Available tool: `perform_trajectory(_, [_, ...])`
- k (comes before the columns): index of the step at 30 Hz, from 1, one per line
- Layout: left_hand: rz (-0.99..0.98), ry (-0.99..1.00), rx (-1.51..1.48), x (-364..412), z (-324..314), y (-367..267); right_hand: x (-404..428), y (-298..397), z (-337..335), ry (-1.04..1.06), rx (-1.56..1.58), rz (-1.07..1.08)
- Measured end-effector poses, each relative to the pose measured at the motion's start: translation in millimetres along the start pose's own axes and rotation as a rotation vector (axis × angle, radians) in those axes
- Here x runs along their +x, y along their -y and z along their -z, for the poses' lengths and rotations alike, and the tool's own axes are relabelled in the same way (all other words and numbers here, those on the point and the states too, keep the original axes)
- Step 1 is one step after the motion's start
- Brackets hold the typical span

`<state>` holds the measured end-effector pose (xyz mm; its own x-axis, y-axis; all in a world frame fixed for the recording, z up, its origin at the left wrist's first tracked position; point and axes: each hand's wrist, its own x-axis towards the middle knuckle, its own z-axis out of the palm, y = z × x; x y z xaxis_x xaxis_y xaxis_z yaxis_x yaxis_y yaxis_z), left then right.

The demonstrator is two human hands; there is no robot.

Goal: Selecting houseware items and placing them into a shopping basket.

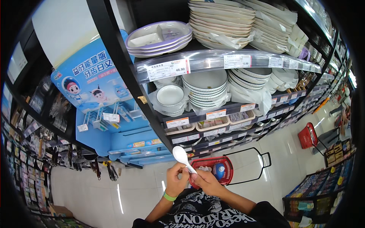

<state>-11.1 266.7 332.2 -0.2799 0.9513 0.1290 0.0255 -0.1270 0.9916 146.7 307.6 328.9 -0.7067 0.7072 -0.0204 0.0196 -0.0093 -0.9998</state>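
Note:
A white spoon [180,155] with a broad oval bowl is held up in front of my body, its bowl pointing away from me. My left hand [175,179], with a green wristband, pinches the spoon by its handle just below the bowl. Close beside it, my right hand [207,182] has its thumb and fingers on the lower end of the handle. Below my hands a red shopping basket [229,168] stands on the floor, partly hidden by my right hand. A blue bottle [219,168] with a white cap sits inside it.
Ahead, a shelf edge [205,61] bears price tags. It carries divided plates [159,37] and stacked plates [221,25]; white bowls [205,85] fill the level below. A blue display stand [94,82] rises at left. Another red basket [308,136] stands at right on the tiled floor.

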Motion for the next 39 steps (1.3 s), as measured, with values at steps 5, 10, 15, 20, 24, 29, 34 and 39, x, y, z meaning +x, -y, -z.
perform_trajectory(5, [-0.013, -0.007, -0.006, 5.3, 9.6, -2.4, 0.5, -0.2, -4.9, 0.022, 0.046, -0.039])
perform_trajectory(10, [0.056, 0.090, -0.086, 10.7, 4.6, 0.0, -4.3, 1.2, 0.9, -0.022, 0.088, -0.047])
perform_trajectory(15, [-0.035, 0.367, 0.047, 23.8, 7.9, -14.1, -2.6, 1.3, 1.4, -0.071, 0.079, -0.018])
perform_trajectory(20, [-0.065, 0.391, 0.097, 23.5, 17.4, -18.9, 3.4, 0.9, 4.7, -0.020, 0.033, 0.027])
perform_trajectory(24, [-0.055, 0.403, 0.131, 24.0, 22.3, -22.3, 2.8, 5.4, -1.9, -0.005, 0.072, 0.028])
perform_trajectory(29, [-0.052, 0.391, 0.086, 18.6, 17.3, -22.6, -2.6, -0.7, -1.4, -0.012, -0.021, 0.026])
perform_trajectory(34, [-0.021, 0.320, 0.074, 18.8, 14.0, -6.5, -3.4, 4.4, -5.9, -0.090, -0.161, 0.039])
perform_trajectory(39, [-0.044, 0.248, 0.046, 14.3, 15.2, -1.2, -1.0, 12.5, -5.3, -0.074, -0.278, 0.037])
